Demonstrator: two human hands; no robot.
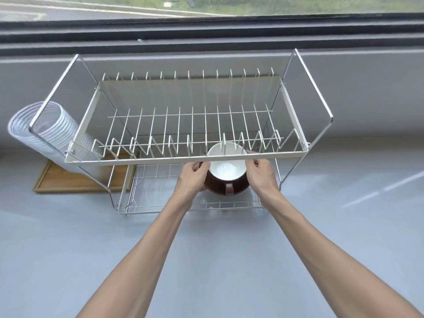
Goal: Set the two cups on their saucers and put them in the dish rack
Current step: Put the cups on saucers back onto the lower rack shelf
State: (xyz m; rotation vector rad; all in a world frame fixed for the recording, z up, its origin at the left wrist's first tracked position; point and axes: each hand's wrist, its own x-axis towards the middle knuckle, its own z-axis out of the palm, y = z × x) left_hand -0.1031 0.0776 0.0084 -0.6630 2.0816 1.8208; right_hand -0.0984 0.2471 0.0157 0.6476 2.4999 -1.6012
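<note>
At the far left, a white ribbed flexible duct hose lies on its side with its open mouth toward me, tucked behind the left end frame of the dish rack. Just near of it a shallow wooden tray sits flat on the grey tabletop, its right part running under the rack.

The rack is a two-tier wire one, standing against the low wall below the window. Its white upper tier, with rows of upright plate prongs, spans most of the view; the chrome lower basket shows beneath, toward me.

My left hand reaches in under the upper tier's near rail, its fingers curled against the left side of the cup and saucer; whether they grip the cup's wall or the saucer's edge I cannot tell.

Between my hands is the cup, brown outside, white inside, upright with its handle pointing toward me. It sits on a brown saucer in the lower tier, right of the middle, partly hidden by the upper rail.

My right hand mirrors the left, its fingers bent in at the cup's right side, touching or nearly touching; contact there is unclear.
</note>
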